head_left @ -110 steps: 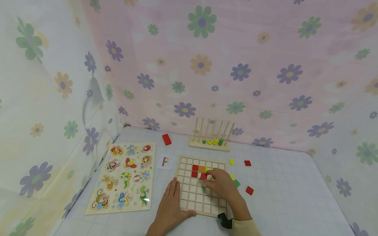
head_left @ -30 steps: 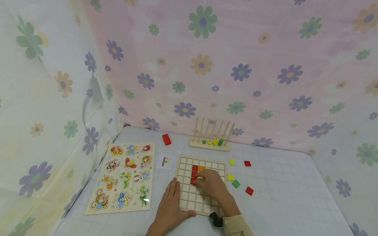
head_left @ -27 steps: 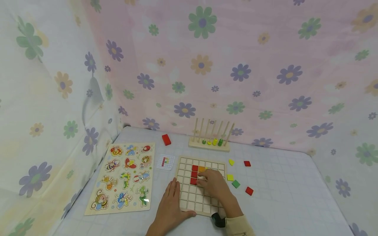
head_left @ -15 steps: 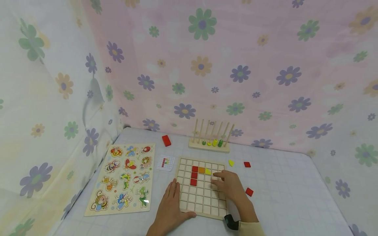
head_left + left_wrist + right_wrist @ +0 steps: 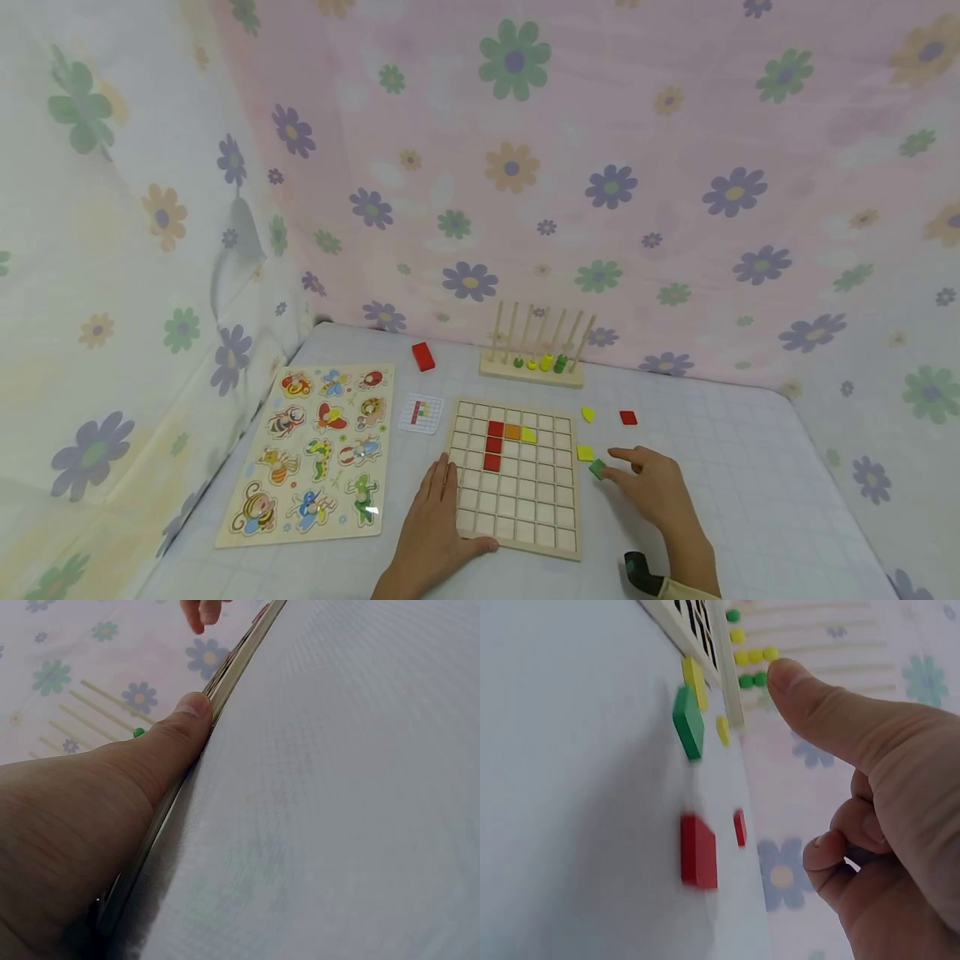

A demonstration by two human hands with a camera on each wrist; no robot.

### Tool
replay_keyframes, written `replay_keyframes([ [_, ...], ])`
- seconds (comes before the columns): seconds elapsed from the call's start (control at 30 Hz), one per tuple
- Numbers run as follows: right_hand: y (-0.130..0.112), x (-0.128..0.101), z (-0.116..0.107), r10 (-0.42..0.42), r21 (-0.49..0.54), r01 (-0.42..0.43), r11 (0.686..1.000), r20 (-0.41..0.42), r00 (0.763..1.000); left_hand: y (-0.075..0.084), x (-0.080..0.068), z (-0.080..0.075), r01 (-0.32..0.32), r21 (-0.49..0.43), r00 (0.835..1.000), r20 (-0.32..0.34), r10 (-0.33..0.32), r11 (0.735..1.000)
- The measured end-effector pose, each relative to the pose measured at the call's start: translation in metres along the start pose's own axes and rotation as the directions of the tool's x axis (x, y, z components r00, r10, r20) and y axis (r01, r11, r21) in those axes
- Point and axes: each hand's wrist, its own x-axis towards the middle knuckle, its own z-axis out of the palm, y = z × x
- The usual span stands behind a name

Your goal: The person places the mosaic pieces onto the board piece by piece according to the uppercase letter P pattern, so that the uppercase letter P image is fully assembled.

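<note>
Fingertips of the right hand reach the green tile lying right of the grid board, fingers half curled, nothing gripped. A careless nudge could slide it away. The left hand lies flat, steadying the board's near-left edge.

Around me hung a pink flowered curtain and a pale one; a checked white sheet covered the bench.

Pattern card print too small to read; red tile hidden behind right hand.
</note>
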Motion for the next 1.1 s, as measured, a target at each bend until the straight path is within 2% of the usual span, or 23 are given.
replay_keyframes([
  [0.2, 0.022, -0.005, -0.013, 0.099, -0.029, -0.098, 0.995, 0.034, 0.995, 0.001, -0.001, 0.0, -0.005, -0.011, 1.0, -0.006, 0.005, 1.0],
  [0.47, 0.042, -0.005, -0.017, 0.14, -0.053, -0.136, 0.989, 0.088, 0.986, 0.002, -0.001, -0.001, 0.009, -0.01, 1.0, 0.015, -0.008, 1.0],
  [0.63, 0.046, -0.004, -0.012, 0.177, -0.027, -0.175, 0.984, 0.113, 0.978, 0.003, -0.001, -0.002, 0.017, -0.014, 1.0, 0.017, -0.017, 1.0],
  [0.83, 0.047, -0.003, -0.007, 0.16, -0.062, -0.155, 0.986, 0.097, 0.982, 0.001, 0.001, 0.0, 0.035, -0.004, 0.999, 0.039, -0.035, 0.999],
  [1.1, 0.039, -0.001, -0.006, 0.169, -0.091, -0.159, 0.983, 0.109, 0.98, 0.002, 0.001, -0.001, 0.027, 0.003, 0.999, 0.026, -0.027, 1.0],
])
